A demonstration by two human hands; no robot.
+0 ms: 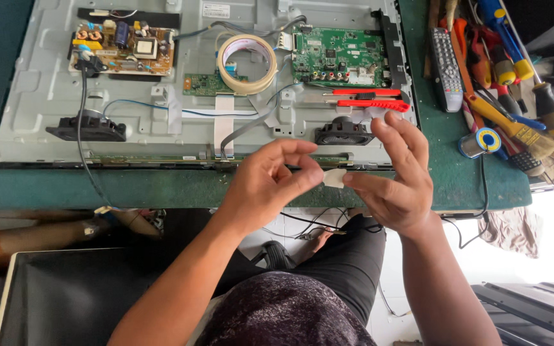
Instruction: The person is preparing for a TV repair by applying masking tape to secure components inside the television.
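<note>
My left hand [267, 179] and my right hand [395, 176] meet in front of me, above the near edge of the green bench. Between their fingertips they pinch a small pale piece of tape [333, 177]. Just beyond them lies an opened flat television back panel [46, 96] with a brown power board [123, 46], a green main board [340, 56] and two black speakers [344, 133]. A roll of beige masking tape [247, 63] rests on the panel between the boards.
A red utility knife [373, 102] lies below the green board. To the right are a grey remote control [444, 61], screwdrivers and a brush [514, 128], and a solder spool [480, 141]. A dark screen panel [65, 295] leans at lower left.
</note>
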